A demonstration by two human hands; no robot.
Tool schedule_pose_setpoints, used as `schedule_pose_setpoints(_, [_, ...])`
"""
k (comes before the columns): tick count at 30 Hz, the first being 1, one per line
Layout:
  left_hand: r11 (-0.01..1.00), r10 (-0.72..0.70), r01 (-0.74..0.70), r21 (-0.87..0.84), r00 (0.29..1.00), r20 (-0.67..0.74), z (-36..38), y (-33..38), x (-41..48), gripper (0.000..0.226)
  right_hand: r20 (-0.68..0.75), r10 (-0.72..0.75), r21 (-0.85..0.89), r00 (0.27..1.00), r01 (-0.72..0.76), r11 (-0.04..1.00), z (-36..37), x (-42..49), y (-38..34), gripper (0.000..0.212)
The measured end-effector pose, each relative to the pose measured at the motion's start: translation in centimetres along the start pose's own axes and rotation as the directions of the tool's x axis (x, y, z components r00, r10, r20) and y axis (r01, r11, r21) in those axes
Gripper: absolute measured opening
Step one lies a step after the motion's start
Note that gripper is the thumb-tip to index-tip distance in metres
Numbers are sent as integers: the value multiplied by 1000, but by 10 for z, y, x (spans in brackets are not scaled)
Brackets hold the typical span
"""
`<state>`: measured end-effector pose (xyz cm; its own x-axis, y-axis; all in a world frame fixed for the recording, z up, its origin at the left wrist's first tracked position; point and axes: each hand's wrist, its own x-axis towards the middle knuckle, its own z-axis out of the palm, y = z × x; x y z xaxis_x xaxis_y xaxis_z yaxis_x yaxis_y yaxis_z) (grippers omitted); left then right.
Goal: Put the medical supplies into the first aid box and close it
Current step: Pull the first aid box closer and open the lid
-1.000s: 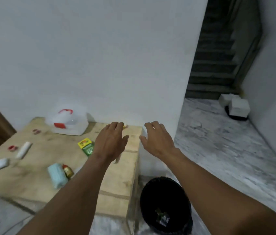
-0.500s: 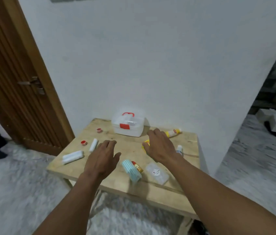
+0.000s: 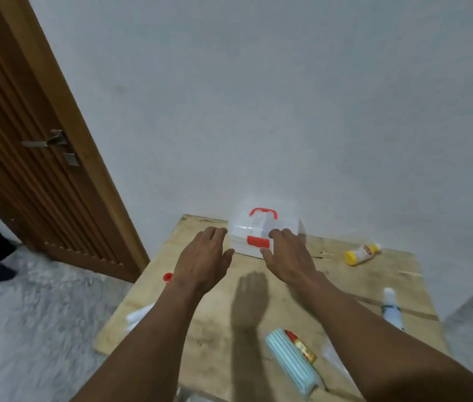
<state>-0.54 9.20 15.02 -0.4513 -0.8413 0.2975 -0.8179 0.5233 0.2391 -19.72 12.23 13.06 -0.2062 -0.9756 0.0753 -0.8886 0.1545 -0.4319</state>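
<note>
Left hand (image 3: pixel 204 258), right hand (image 3: pixel 290 255), first aid box (image 3: pixel 261 236) between

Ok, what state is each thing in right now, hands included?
Box: shut, latch down.
Left hand: open, empty, beside box.
Right hand: open, empty, at box front.
Yellow-capped bottle: lying down, capped.
White bottle: lying down.
Door: shut.

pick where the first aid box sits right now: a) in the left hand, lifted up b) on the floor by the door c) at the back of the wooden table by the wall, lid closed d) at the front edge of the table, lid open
c: the first aid box stands on the wooden table at its far edge against the wall, lid down, with the left hand and right hand reaching on either side of it.
</note>
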Motion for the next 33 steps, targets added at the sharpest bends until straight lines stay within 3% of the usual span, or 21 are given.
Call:
schedule_pose_setpoints(4, [996, 68, -65, -56, 996, 61, 27, -29, 42, 46, -3, 158, 156, 987, -155, 975, 34, 23, -6, 34])
schedule_pose_setpoints(7, [987, 101, -91, -131, 992, 71, 51, -50, 76, 43, -2, 384, 391, 923, -353, 850, 59, 29, -8, 29])
schedule_pose_setpoints(11, [951, 227, -198, -237, 969, 99, 85, -75, 117, 41, 22, 623, 712, 782, -450, 539, 98, 36, -10, 19])
schedule_pose_setpoints(13, [926, 279, -237, -294, 954, 109, 101, -85, 133, 41, 83, 720, 854, 689, -422, 305, 114, 40, -14, 7])
schedule_pose_setpoints(15, [906, 323, -267, -328, 938, 128, 117, -93, 145, 42, 176, 773, 929, 609, -363, 75, 128, 47, -20, 15])
schedule_pose_setpoints(18, [883, 384, -323, -342, 915, 128, 138, -105, 155, 42, 228, 819, 961, 526, -257, -102, 145, 60, -29, 7])
schedule_pose_setpoints(24, [857, 396, -347, -382, 917, 56, 156, -113, 156, 37, 258, 854, 966, 452, -151, -211, 155, 87, -37, 35])
schedule_pose_setpoints(30, [843, 358, -294, -450, 932, 62, 160, -111, 155, 35, 234, 880, 970, 414, -156, -185, 160, 95, -38, 56])
schedule_pose_setpoints(33, [842, 358, -296, -452, 932, 56, 161, -111, 157, 36, 208, 905, 976, 372, -146, -164, 159, 101, -41, 54])
